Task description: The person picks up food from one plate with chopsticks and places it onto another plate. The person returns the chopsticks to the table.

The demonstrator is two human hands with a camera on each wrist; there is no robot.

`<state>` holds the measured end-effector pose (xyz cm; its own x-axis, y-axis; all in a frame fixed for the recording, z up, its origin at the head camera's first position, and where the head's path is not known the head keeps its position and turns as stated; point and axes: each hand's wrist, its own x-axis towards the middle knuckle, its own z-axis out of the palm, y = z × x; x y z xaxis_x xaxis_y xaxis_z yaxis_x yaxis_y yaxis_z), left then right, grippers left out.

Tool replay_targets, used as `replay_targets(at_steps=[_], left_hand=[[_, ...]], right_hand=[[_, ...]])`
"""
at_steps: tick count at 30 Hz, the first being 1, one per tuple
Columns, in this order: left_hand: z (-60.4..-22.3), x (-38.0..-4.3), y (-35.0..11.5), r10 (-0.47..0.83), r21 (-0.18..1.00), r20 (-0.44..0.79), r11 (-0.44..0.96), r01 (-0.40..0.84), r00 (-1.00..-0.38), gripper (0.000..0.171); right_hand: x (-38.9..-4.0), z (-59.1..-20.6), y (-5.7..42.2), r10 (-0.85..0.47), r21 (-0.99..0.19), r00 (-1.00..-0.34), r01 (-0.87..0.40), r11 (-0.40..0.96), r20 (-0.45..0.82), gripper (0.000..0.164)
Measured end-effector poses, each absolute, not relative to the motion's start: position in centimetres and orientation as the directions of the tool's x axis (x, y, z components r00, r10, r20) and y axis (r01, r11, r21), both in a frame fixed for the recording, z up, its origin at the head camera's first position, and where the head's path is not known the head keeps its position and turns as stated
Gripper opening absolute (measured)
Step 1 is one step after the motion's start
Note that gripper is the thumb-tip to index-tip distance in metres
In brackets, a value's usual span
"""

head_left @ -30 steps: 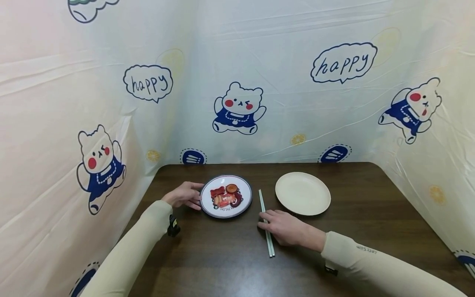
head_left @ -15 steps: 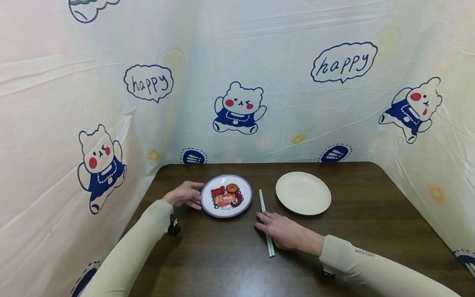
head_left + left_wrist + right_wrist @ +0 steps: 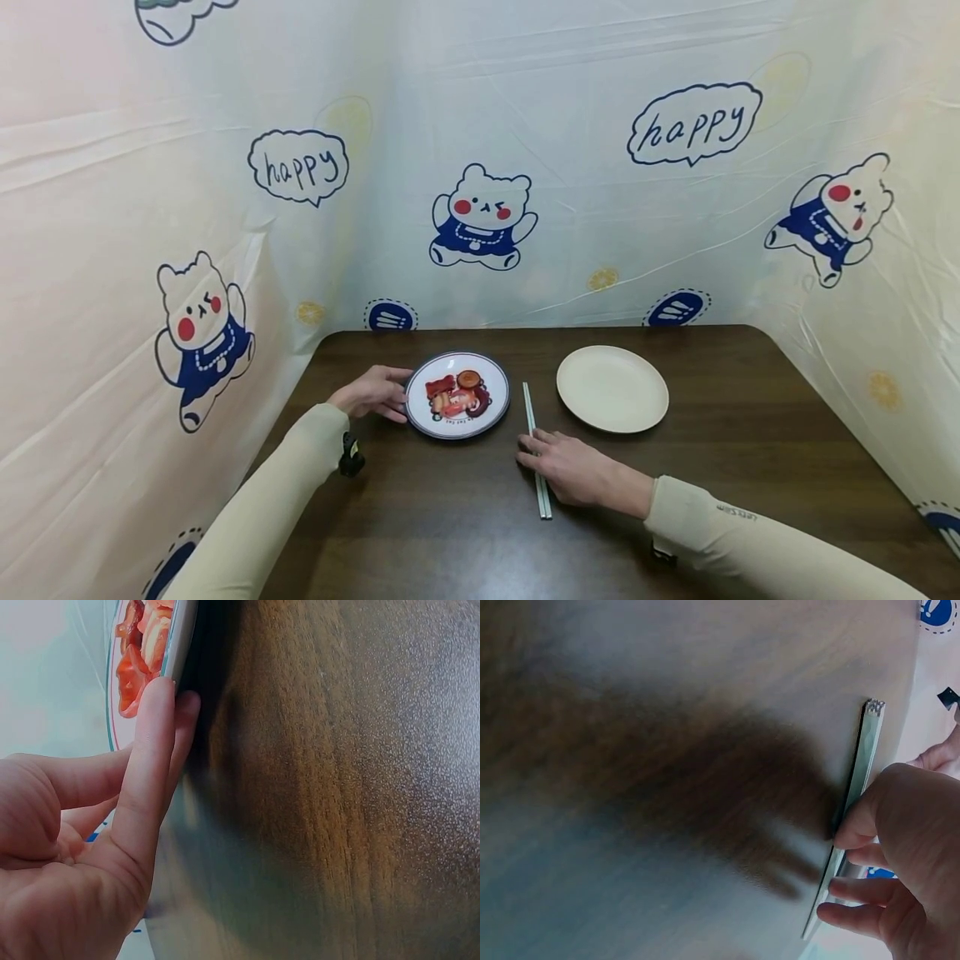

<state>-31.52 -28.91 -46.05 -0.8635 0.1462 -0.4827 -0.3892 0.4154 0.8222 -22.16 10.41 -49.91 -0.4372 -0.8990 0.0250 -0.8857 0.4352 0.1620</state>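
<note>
My left hand (image 3: 371, 392) rests at the left rim of a white plate (image 3: 456, 429) with a dark blue edge. Red and brown food-like pieces (image 3: 457, 398) show in its middle. In the left wrist view, fairly straight fingers (image 3: 154, 727) touch the plate's rim. A pair of pale green chopsticks (image 3: 543, 500) lies lengthwise on the table, right of that plate. Over their middle, my right hand (image 3: 566, 467) pinches them, thumb on one side and fingertips (image 3: 826, 911) on the other. The right wrist view shows their patterned end (image 3: 874, 706).
A plain cream plate (image 3: 611, 392) stands at the back right, beyond my right hand. Under everything is a dark wooden table (image 3: 420, 517) with rounded far corners. Pale curtains (image 3: 585, 217) printed with bears hang close around its back and sides.
My right hand has moved slightly left and toward me, and the near ends of the chopsticks have swung a little left. My left hand and both plates stay in place.
</note>
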Motion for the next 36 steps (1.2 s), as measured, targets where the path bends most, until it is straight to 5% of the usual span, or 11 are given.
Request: replay_targets(at_steps=[9, 18, 36], left_hand=[[-46.1, -31.4, -28.8, 0.145, 0.824, -0.482, 0.411, -0.390, -0.864, 0.066], [-46.0, -31.4, -28.8, 0.147, 0.825, -0.480, 0.413, -0.387, -0.865, 0.066], [-46.2, -31.7, -29.0, 0.153, 0.825, -0.486, 0.406, -0.393, -0.861, 0.068]], right_hand=[[-22.4, -50.1, 10.7, -0.915, 0.140, -0.393, -0.905, 0.402, 0.089, 0.031], [-22.8, -50.0, 11.8, -0.932, 0.134, -0.339, -0.925, 0.355, 0.127, 0.035], [-23.1, -49.7, 12.5, -0.936, 0.123, -0.346, -0.928, 0.352, 0.069, 0.035]])
